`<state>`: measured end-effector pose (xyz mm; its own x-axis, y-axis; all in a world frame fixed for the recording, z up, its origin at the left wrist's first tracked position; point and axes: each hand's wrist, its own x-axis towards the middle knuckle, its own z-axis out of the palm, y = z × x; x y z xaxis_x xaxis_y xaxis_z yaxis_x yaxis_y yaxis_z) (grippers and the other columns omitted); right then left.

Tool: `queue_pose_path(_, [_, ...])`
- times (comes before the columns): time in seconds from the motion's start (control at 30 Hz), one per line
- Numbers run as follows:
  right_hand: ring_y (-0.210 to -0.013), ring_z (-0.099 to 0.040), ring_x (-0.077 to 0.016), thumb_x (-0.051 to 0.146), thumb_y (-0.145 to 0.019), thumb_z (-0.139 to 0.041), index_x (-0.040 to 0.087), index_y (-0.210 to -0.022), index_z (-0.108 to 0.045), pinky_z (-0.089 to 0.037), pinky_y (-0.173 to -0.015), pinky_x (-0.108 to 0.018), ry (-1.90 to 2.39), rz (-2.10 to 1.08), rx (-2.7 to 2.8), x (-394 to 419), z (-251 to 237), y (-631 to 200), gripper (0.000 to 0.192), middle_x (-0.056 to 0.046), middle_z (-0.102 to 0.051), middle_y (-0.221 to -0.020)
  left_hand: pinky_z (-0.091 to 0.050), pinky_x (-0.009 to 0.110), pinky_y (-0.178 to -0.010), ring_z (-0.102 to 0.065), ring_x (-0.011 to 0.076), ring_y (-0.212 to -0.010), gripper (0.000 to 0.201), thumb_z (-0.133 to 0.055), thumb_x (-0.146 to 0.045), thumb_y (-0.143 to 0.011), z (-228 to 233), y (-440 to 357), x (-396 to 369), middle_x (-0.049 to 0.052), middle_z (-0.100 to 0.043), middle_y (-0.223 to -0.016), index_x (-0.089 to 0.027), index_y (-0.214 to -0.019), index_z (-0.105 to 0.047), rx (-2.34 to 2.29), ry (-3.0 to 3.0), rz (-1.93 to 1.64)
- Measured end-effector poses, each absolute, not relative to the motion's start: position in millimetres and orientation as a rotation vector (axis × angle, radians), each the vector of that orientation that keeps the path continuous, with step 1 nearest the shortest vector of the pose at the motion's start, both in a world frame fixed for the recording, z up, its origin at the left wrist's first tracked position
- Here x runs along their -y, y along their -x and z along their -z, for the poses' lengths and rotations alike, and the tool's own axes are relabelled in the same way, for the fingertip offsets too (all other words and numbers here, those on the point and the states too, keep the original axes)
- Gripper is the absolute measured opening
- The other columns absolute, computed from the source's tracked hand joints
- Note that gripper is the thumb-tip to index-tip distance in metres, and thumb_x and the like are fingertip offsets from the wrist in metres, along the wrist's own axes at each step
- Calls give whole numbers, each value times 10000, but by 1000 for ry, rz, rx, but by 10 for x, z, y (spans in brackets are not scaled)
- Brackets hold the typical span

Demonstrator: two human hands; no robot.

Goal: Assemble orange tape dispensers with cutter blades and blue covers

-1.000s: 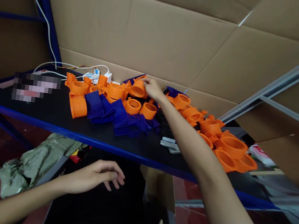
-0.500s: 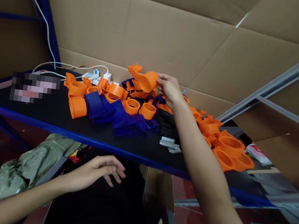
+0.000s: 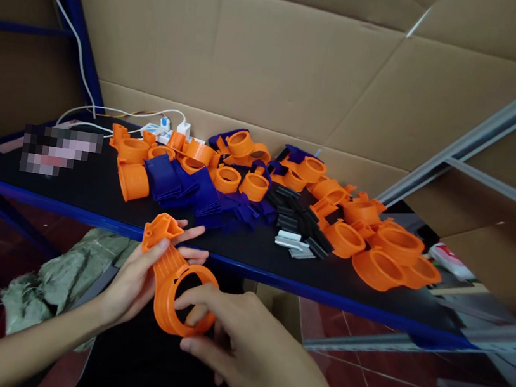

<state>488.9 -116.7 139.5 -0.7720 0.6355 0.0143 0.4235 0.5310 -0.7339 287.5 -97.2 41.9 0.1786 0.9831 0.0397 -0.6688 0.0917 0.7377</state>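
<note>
Above my lap, in front of the table edge, I hold an orange plastic tape dispenser body (image 3: 168, 274) with both hands. My left hand (image 3: 131, 281) grips its narrow neck, thumb on top and other fingers behind. At the ring end, my right hand (image 3: 255, 347) pinches the rim, with fingertips inside the opening. The angular head points up and away from me. Beyond it lie dark blue plastic flaps (image 3: 164, 180), black strip pieces (image 3: 292, 208) and a few silvery metal pieces (image 3: 294, 243). More orange dispenser bodies (image 3: 395, 241) are heaped at the right.
The black table (image 3: 81, 185) has a blue front edge. Further orange bodies (image 3: 132, 181) lie at its left and middle. A white power strip (image 3: 163, 134) with cables sits at the back, against a cardboard wall (image 3: 257, 59). Greenish sacking (image 3: 69, 269) hangs below left.
My right hand has brought the orange dispenser body from the back of the pile down to my lap. My left hand, earlier loose and empty, has closed on its neck.
</note>
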Motion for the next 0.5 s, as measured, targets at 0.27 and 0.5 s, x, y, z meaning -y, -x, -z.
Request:
queue_pose_path(0.27, [-880,-694,-133,269,-907,-677,273,-1118,-659,-481,-734,-223,822,-992,2690,1058,-1259,-4876,212,30,-737,-1050,-592,326,-726,-729,217,-777,367,-686,-287,-868,-395,-2818,929,145,-750,-1076,-143,-1201,-628,-750,-747,-1300])
queue_pose_path(0.5, [-870,-670,-172,310,-978,-549,272,-1217,-644,-503,-791,-307,1259,-437,2355,527,-1093,-5234,260,-30,-704,-1175,-531,246,-558,-698,179,-614,373,-692,-319,-864,-395,-2876,933,110,-761,-877,-127,-1167,-589,-851,-804,-1115])
